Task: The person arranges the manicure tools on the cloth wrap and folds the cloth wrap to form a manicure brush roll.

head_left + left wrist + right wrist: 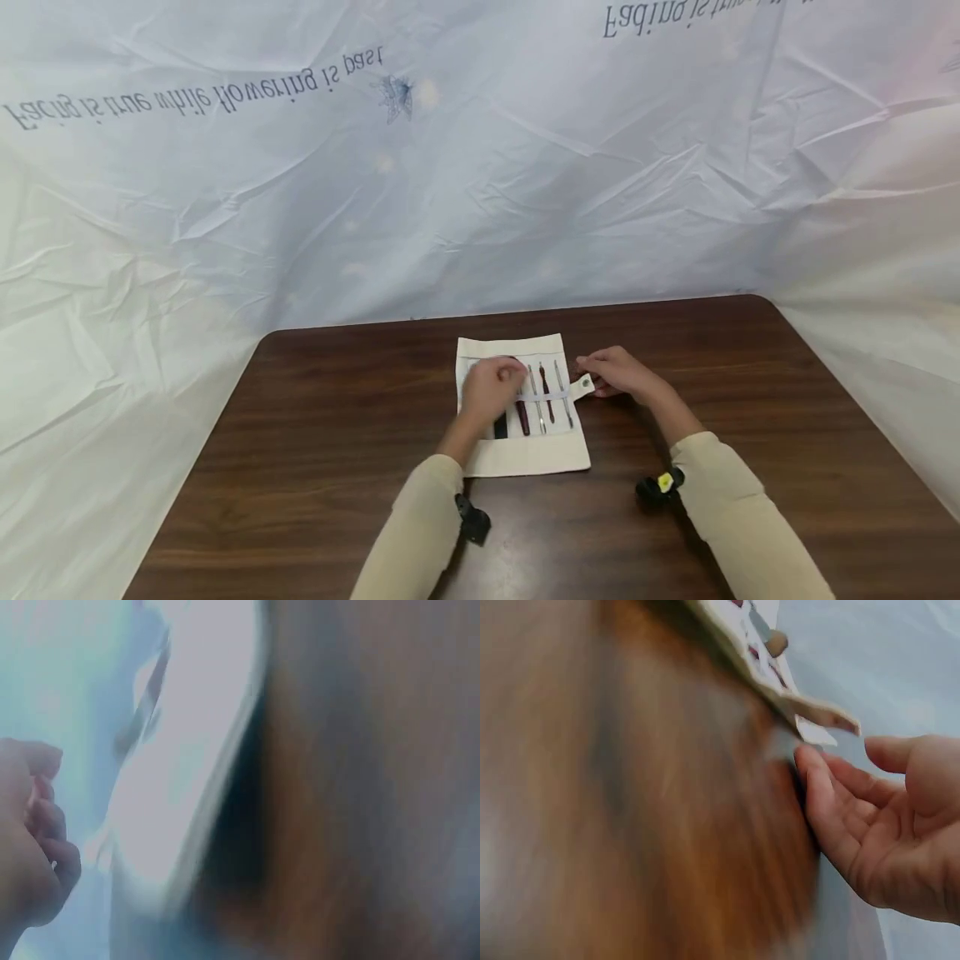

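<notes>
A cream fabric tool case (525, 458) lies unfolded on the table, with several slim tools held in a row under a pale band (551, 397). Some are silvery metal (562, 392); others have dark red handles (522, 417). Over the left part of the case is my left hand (491, 387), its fingers loosely curled with nothing seen between them; it covers part of the row. My right hand (618, 371) is at the case's right side, beside the snap tab (582, 387). In the right wrist view, thumb and fingers stand apart near the tab (821, 716).
A dark brown wooden table (322, 467) carries the case near its far edge. White printed sheeting (487, 167) hangs behind and at both sides. Each sleeve bears a small black wrist device, one at the left (472, 521) and one at the right (660, 487).
</notes>
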`<state>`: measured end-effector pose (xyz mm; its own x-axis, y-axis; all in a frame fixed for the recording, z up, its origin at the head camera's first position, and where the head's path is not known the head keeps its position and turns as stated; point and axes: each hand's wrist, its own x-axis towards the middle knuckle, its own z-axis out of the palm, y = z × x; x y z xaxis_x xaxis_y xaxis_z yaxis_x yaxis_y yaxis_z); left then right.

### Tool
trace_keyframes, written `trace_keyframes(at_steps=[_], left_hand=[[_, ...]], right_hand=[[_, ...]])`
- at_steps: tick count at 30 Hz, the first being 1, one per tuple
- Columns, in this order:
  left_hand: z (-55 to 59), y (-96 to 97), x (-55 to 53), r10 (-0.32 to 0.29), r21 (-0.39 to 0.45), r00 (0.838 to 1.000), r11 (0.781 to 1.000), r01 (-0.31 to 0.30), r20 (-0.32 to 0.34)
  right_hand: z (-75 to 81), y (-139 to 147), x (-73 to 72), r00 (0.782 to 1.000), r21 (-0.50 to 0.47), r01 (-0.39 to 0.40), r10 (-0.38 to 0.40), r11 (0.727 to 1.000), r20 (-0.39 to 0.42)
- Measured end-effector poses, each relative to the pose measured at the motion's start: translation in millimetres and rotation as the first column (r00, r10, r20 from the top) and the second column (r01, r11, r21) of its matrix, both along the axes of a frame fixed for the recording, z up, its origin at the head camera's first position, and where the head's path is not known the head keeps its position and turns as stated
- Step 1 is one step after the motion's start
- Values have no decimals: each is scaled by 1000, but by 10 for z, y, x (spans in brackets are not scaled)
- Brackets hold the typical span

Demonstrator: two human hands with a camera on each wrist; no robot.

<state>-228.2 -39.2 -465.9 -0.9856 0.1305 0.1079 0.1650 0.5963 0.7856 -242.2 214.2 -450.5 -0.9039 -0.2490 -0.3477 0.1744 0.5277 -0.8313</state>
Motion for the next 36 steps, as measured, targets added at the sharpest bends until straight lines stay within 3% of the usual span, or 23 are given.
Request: trace_keyframes(at_steps=[2, 4, 6, 11, 15, 19, 23, 26, 30, 33, 36], left_hand=[[39, -239, -103, 102, 18, 994, 995, -102, -27], [60, -459, -205, 217, 9, 976, 976, -217, -28], [49, -618, -284, 270, 0, 963, 963, -270, 14], [-9, -760, -381, 225, 4, 961, 973, -229, 163], [-22, -710, -401, 203, -42, 960, 979, -198, 193], [-11, -719, -389, 201, -75, 957, 979, -189, 210], [-1, -885, -314, 131, 14, 939, 990, -143, 317], [-2, -1033, -191, 4, 125, 882, 990, -71, 471], [18, -1130, 10, -179, 197, 770, 978, 71, 612], [40, -1096, 111, -266, 185, 717, 964, 191, 644], [53, -1044, 167, -302, 157, 692, 951, 265, 656]], right_hand=[[20, 113, 111, 997, -78, 5, 1, 997, 75], [26, 192, 235, 991, -116, -21, 35, 993, 126], [17, 209, 363, 981, -129, -77, 98, 989, 170], [-26, 63, 654, 938, -162, -224, 257, 961, 232], [-58, -42, 776, 928, -165, -256, 290, 952, 234], [-73, 5, 775, 933, -137, -247, 273, 959, 232], [-48, 228, 646, 949, -103, -185, 205, 977, 240], [-16, 383, 454, 976, -66, -80, 92, 995, 199], [-22, 413, 111, 993, -18, 78, -76, 997, 90], [-60, 344, -142, 985, 38, 170, -168, 985, -39], [-114, 245, -366, 960, 87, 236, -218, 968, -173]])
